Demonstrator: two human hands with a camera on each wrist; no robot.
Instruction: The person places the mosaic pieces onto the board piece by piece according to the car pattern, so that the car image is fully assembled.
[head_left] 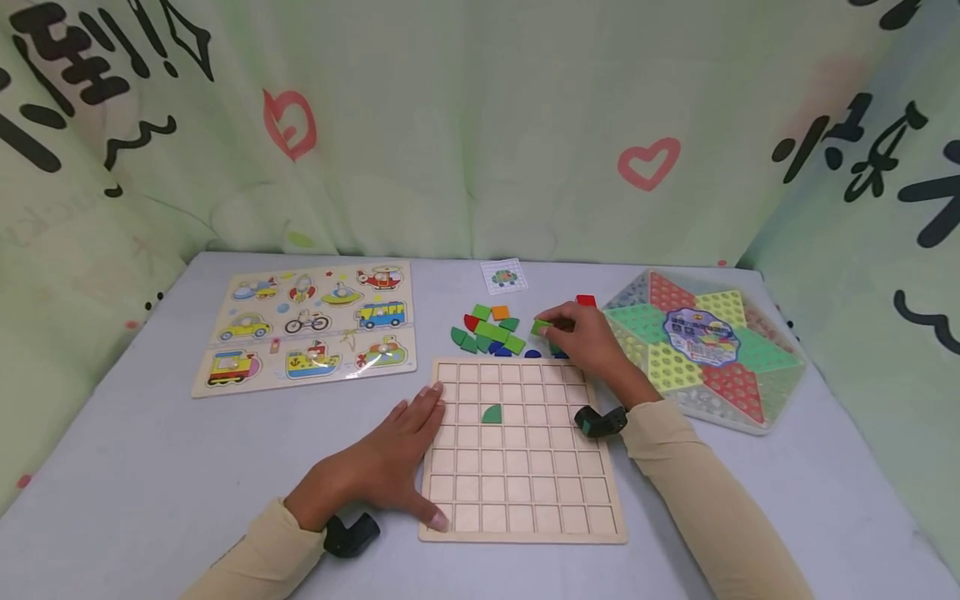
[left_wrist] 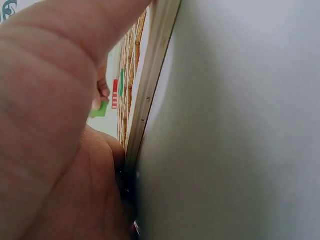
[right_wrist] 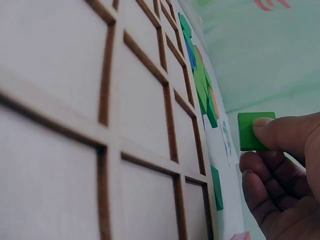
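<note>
A wooden grid board (head_left: 525, 535) lies on the table, one dark green quarter-circle piece (head_left: 492, 414) set in a cell of its upper left part. My left hand (head_left: 397, 458) rests along the board's left edge, fingers straight and thumb at the lower left corner. Above the board's far right part, my right hand (head_left: 585, 337) pinches a light green square block (right_wrist: 254, 131) between thumb and fingers. Loose pieces in green, red, blue and orange lie just past the far edge, among them a long green block (head_left: 492, 332) and an orange square (head_left: 500, 312).
A vehicle puzzle board (head_left: 300, 379) lies at the left. On the right sits a hexagonal box (head_left: 738, 350) with patterned coloured triangles. A small pattern card (head_left: 504, 276) lies at the back, and a red block (head_left: 586, 300) shows behind my right hand. Printed curtains (head_left: 472, 125) surround the table.
</note>
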